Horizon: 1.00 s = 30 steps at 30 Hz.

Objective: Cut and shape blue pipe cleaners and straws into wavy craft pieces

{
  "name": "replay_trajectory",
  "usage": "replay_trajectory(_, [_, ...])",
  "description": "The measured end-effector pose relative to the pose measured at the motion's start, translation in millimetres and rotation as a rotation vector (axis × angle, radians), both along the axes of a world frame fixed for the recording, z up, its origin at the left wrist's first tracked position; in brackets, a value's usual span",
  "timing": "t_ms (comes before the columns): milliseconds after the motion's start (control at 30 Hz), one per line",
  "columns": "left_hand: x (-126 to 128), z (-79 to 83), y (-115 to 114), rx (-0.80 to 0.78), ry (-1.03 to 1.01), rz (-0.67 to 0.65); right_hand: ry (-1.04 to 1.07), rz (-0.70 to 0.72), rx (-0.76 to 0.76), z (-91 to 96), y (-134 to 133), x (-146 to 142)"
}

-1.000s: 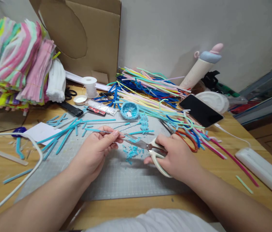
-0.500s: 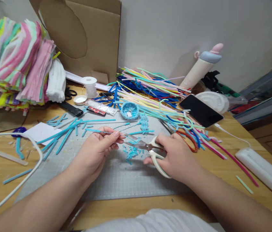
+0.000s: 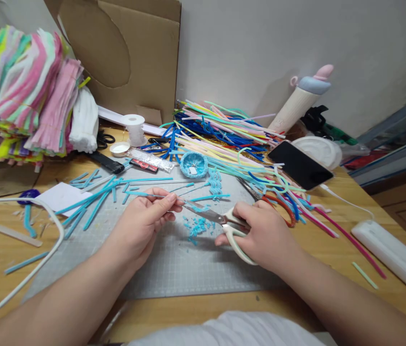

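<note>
Between thumb and fingers, my left hand (image 3: 154, 211) pinches a light blue pipe cleaner (image 3: 138, 194), whose end reaches toward the scissor blades. My right hand (image 3: 264, 233) is wrapped round the white handles of the scissors (image 3: 222, 220), their tips close to my left fingertips and the blades nearly together. Blue fuzz clings along the blades. Below them, blue clippings (image 3: 198, 227) lie scattered on the grey cutting mat (image 3: 188, 274). Just beyond stand a small blue bowl shape (image 3: 193, 165) of pipe cleaner and a wavy blue piece (image 3: 215, 183).
Cut blue pipe cleaners (image 3: 96, 202) lie at left by a white cable (image 3: 56, 226). Colourful pipe cleaners (image 3: 220, 134) are heaped at the back. Orange-handled scissors (image 3: 284, 209), a phone (image 3: 300, 165) and a white power strip (image 3: 393, 254) are at right. Bundles (image 3: 26, 86) tower at back left.
The scissor blades have closed from a wider gap to nearly together. Both hands stay almost in place, the left still pinching the pipe cleaner.
</note>
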<state>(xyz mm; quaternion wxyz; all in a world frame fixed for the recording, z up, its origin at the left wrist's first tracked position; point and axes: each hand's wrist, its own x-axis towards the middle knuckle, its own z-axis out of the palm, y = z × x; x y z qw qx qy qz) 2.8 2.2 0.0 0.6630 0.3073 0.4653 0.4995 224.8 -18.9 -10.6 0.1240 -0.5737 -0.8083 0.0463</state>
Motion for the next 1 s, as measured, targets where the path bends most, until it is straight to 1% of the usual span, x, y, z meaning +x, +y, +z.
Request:
replay_trajectory(367, [2.0, 2.2, -0.2, 0.021, 0.081, 0.064, -0.022, -0.023, 0.032, -0.3, 1.3, 0.3])
replay_trajectory(533, [2.5, 1.5, 0.5, 0.018, 0.115, 0.045, -0.029, -0.042, 0.033, -1.8, 1.2, 0.0])
replay_trajectory(633, [2.4, 0.9, 0.5, 0.03, 0.13, 0.037, -0.008, -0.079, 0.022, -0.5, 2.0, -0.2])
replay_trajectory(800, [3.0, 2.5, -1.0, 0.061, 0.102, 0.053, 0.067, -0.139, 0.061, 2.1, 6.3, 3.0])
replay_trajectory(900, [4.1, 4.5, -2.3, 0.078, 0.064, 0.028, 0.077, -0.166, 0.074, 1.5, 8.6, 5.3])
replay_trajectory(1000, [5.1, 5.3, -2.8, 0.097, 0.003, 0.009, 0.067, -0.161, 0.084, -0.2, 9.2, 5.7])
